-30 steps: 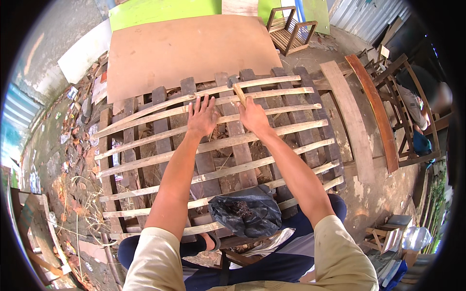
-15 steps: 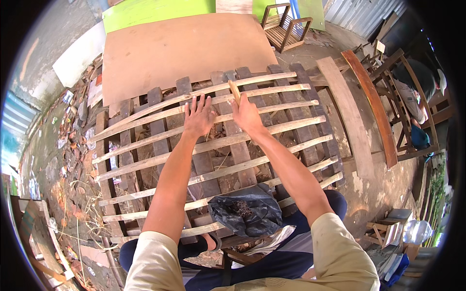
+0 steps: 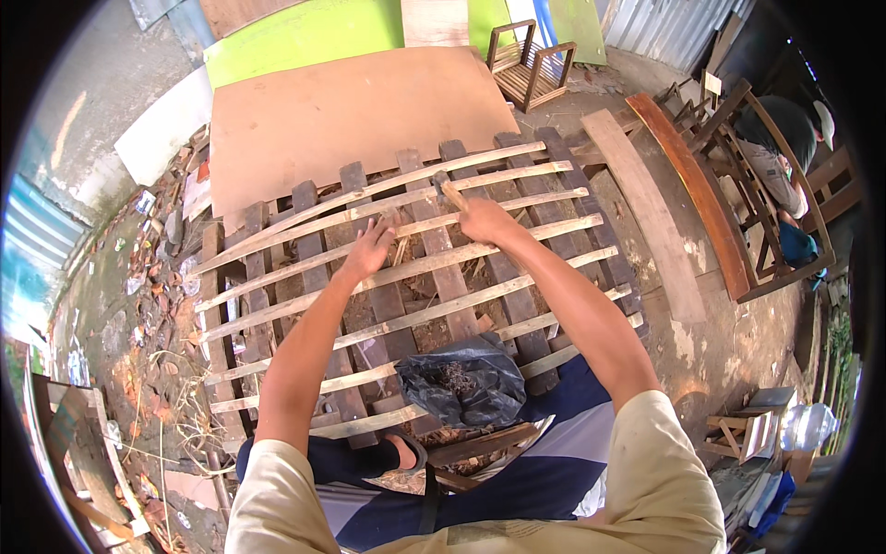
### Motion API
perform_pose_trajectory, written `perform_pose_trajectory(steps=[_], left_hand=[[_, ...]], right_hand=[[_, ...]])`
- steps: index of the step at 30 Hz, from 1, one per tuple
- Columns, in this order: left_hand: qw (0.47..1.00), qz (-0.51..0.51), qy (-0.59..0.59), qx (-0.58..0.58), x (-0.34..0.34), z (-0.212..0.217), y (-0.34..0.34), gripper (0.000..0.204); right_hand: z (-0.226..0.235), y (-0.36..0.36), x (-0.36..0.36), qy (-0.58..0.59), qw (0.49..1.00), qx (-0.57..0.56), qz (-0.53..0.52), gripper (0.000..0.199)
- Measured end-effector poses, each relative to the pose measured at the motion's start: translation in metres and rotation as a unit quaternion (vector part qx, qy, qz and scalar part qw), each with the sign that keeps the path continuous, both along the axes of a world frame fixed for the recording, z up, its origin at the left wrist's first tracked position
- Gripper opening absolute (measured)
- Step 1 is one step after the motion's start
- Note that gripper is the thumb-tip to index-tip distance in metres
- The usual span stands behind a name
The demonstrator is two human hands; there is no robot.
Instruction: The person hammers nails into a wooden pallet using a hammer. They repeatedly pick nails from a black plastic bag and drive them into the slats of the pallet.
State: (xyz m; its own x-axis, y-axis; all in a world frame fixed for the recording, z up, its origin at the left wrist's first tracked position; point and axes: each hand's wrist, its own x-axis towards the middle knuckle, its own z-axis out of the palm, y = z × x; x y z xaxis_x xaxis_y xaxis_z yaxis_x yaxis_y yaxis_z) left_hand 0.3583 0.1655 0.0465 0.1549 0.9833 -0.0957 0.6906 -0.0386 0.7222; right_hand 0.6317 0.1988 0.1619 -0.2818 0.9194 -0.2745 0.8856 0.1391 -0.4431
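My right hand (image 3: 486, 222) grips a hammer (image 3: 452, 194) by its wooden handle, its dark head over the far slats. To its left, my left hand (image 3: 371, 247) has its fingers drawn together at a pale slat (image 3: 420, 227); anything small between them cannot be made out. Several of these long, narrow slats lie side by side across dark wooden boards (image 3: 448, 277). An opened black plastic bag (image 3: 494, 374) rests at the near edge of the slats, with small dark pieces, like nails, inside.
Past the slats lies a large brown sheet (image 3: 360, 111). A small wooden rack (image 3: 532, 69) stands behind it. Long planks (image 3: 646, 212) lie to the right, near another person (image 3: 780, 148) beside a wooden frame. Leaves and litter (image 3: 138, 314) cover the left ground.
My left hand has drawn back toward me from the far slats, its spread fingers coming together. My right hand has shifted slightly nearer with the hammer. The whole view has tilted a little.
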Motion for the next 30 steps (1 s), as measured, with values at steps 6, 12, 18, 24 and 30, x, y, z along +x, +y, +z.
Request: perform_pose_trajectory(steps=[6,12,18,24,30], left_hand=[[0.98,0.107,-0.143,0.09,0.051,0.046,-0.12,0.043],[0.945,0.196,-0.256,0.062,0.108,0.056,-0.21,0.021],[0.986,0.1,-0.039,0.127,0.129,0.048,-0.28,0.017],[0.982,0.081,0.091,0.146,0.133,0.035,-0.29,0.028],[0.981,0.131,0.082,0.117,0.134,0.033,-0.279,0.025]], right_hand=[[0.054,-0.127,0.056,0.177,0.96,-0.214,-0.037,0.039],[0.011,-0.229,0.044,0.386,0.857,-0.326,-0.102,0.035],[-0.021,-0.244,0.039,0.151,0.964,-0.217,0.003,0.038],[-0.01,-0.246,0.035,0.082,0.993,-0.083,0.006,0.042],[-0.016,-0.241,0.04,0.091,0.993,-0.078,0.004,0.047]])
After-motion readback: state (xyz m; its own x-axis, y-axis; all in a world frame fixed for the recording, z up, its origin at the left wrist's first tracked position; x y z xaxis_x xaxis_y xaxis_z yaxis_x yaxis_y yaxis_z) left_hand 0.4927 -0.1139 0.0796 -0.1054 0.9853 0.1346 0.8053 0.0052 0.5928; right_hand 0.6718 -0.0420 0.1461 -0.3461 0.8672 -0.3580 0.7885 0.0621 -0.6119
